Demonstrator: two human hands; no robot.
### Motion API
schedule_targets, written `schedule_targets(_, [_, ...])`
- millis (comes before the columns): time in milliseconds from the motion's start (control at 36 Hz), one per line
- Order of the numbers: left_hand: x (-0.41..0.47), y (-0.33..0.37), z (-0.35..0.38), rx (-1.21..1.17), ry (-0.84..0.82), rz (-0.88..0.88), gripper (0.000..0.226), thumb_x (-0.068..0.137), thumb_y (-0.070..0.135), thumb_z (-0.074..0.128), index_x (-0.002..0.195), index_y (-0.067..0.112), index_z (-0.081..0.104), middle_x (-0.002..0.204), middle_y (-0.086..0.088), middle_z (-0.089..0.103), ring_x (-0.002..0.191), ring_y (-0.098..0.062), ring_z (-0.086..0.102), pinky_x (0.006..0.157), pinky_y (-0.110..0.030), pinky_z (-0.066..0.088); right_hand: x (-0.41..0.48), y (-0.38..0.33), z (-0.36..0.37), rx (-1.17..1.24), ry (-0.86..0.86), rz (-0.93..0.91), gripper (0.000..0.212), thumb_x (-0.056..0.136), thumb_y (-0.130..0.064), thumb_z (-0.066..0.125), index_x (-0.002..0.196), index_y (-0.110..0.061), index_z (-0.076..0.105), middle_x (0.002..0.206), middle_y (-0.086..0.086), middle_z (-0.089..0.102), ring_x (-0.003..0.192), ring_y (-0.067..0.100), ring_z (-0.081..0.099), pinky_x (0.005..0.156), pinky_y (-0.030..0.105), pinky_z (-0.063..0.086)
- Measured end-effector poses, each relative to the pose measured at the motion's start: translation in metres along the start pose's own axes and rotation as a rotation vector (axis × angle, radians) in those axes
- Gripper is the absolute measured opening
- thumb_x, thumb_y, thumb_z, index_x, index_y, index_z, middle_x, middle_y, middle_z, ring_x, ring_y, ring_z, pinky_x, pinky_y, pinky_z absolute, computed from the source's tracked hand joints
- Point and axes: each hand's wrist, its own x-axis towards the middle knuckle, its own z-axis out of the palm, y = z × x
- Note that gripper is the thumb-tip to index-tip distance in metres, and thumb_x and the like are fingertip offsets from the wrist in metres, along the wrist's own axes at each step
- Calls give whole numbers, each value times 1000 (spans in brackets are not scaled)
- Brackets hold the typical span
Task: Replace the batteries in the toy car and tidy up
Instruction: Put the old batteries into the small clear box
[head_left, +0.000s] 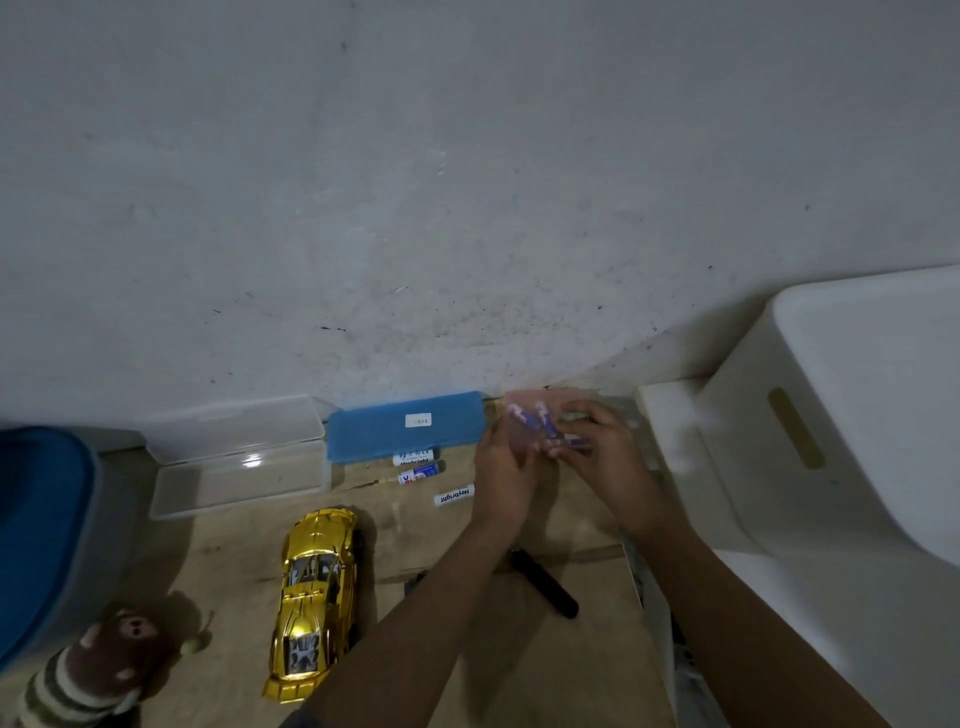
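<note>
A shiny gold toy car (317, 603) stands on its wheels on the wooden board, left of my arms. Three loose batteries lie between the car and the blue case: a white one (413, 458), a blue and white one (420, 474), and another white one (454, 495). Both hands meet by the wall over a pinkish clear case (524, 402). My right hand (608, 457) pinches purple batteries (550, 431). My left hand (501, 467) touches the case beside them; its grip is hidden. A black screwdriver handle (545, 584) lies between my forearms.
A closed blue case (405, 426) lies against the wall. An open clear plastic box (239, 462) sits to its left. A blue bin (41, 535) and a striped plush toy (93, 670) are at the far left. A white plastic stool (841, 431) stands on the right.
</note>
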Motion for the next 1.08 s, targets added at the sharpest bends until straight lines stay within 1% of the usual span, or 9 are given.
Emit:
schedule_targets(167, [1,14,-7,83,-48,-40,36,94,9,50,130,7,49,129,-11,53,116,-20,52,90,-12,31,8,-18,0,-49,-46,124,35,82,-5,66,116,1,62,129,19,53,119,30,50,101,23,34])
schedule_targets(250, [1,24,-10,113,-109,-65,34,93,12,53,126,6,52,126,-11,55,112,-22,54,86,-15,34,9,-29,-2,-51,-69,116,36,88,1,55,124,0,55,134,16,48,121,31,46,89,6,30])
schedule_targets(333, [-10,32,-19,174,-200,-40,28,90,14,54,116,3,60,115,-15,62,104,-26,58,74,-20,38,4,-36,-3,-86,-71,106,39,85,8,53,123,-1,55,125,11,51,116,22,48,88,10,26])
schedule_targets(417, [-35,33,-48,217,-211,84,27,89,2,50,114,0,60,115,-19,60,106,-29,54,78,-21,37,5,-45,3,-87,-24,77,35,82,11,56,116,5,60,122,20,58,115,33,53,90,6,28])
schedule_targets(500, [-66,13,-86,352,-98,129,43,92,11,53,133,6,45,134,-12,46,124,-24,42,98,-26,37,2,-67,14,-177,-75,-66,33,85,4,52,115,-3,61,126,12,56,121,25,48,96,11,24])
schedule_targets(556, [-82,-10,-109,611,87,146,49,87,18,62,133,8,46,134,-12,49,125,-26,45,97,-32,44,1,-86,26,-197,-168,-143,33,87,1,50,117,-8,60,128,8,55,124,21,45,100,13,23])
schedule_targets(722, [-107,-68,-146,957,47,-184,58,97,33,36,147,10,16,153,-15,18,142,-34,15,109,-43,28,3,-117,77,-333,-384,-299,43,85,4,42,121,-12,59,126,8,56,119,25,48,97,37,43])
schedule_targets(861, [-107,-78,-147,946,23,-307,79,91,49,43,148,14,2,148,-17,16,133,-36,24,97,-45,40,1,-118,106,-496,-398,-316,43,87,4,45,127,-10,53,123,11,53,114,27,49,94,37,45])
schedule_targets(1083, [-94,-75,-162,754,-9,-350,86,80,30,68,144,20,12,133,-15,27,116,-33,37,81,-35,48,-6,-116,122,-668,-377,-366,43,89,3,46,130,-8,45,126,12,46,114,26,45,93,34,42])
